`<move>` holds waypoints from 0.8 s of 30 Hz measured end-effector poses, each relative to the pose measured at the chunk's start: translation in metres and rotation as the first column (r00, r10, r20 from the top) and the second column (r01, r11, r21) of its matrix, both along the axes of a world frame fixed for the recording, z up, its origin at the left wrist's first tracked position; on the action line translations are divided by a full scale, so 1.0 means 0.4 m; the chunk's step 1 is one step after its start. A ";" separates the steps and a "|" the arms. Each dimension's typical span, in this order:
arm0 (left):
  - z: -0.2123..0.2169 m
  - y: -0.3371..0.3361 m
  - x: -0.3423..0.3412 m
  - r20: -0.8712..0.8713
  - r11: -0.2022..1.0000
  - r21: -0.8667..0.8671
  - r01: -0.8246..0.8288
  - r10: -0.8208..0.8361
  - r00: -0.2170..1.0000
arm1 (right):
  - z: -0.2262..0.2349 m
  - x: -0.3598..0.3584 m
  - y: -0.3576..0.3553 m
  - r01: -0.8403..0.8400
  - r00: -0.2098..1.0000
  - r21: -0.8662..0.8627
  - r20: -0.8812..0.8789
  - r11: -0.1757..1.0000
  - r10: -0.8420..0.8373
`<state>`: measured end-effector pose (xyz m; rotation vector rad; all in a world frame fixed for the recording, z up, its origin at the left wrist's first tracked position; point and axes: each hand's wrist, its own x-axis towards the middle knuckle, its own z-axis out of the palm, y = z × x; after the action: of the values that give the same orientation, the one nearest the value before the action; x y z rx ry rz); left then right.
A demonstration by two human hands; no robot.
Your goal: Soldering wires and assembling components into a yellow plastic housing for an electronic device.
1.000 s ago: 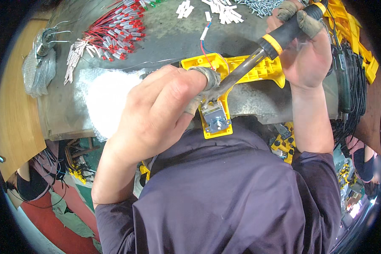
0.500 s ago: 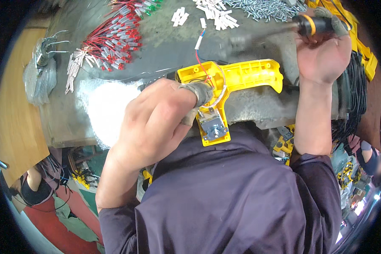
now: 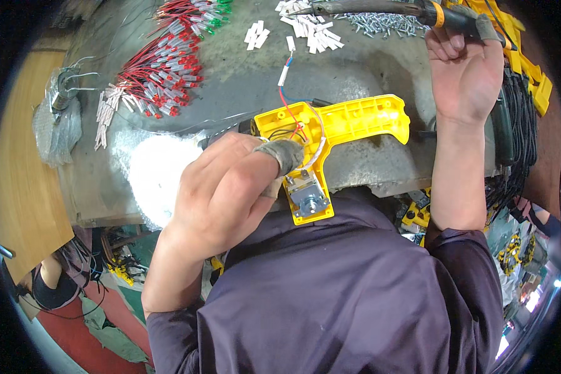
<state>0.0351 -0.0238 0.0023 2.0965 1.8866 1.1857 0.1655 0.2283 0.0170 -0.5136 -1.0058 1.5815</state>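
Note:
A yellow plastic tool housing half [image 3: 361,118] lies open side up at the table's near edge. Red, blue and black wires [image 3: 285,93] run inside it and out past its far side, ending near a small white sleeve. A grey metal-and-plastic switch-like part [image 3: 309,201] sits in its lower arm. My left hand [image 3: 227,187], with a worn grey cot on one finger, is closed on the housing's left side; its fingertips are partly hidden. My right hand [image 3: 466,81] grips a soldering iron [image 3: 380,7] by its black, orange-ringed handle, its pointed tip to the left above white sleeves.
White sleeves [image 3: 321,34] and a heap of screws [image 3: 386,25] lie at the back. Red-capped wired lamps [image 3: 168,68] are piled at back left, beside a bubble-wrapped object [image 3: 59,118]. Bubble wrap [image 3: 159,177] lies left of my hand. Black cables [image 3: 520,124] hang on the right.
The soldering iron's shaft, blurred before, has swung up and away from the wires to the far side. My left hand and the housing have shifted slightly left and nearer in the picture.

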 end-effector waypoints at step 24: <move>0.017 -0.011 0.006 -0.046 0.990 -0.115 -0.085 0.080 0.996 | -0.121 0.078 0.165 -0.586 0.775 -0.045 -0.323 0.809 0.543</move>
<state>0.0375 -0.0281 0.0091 2.0159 2.0257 1.0277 0.1965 0.2943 -0.0316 -0.0428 -0.8567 2.2104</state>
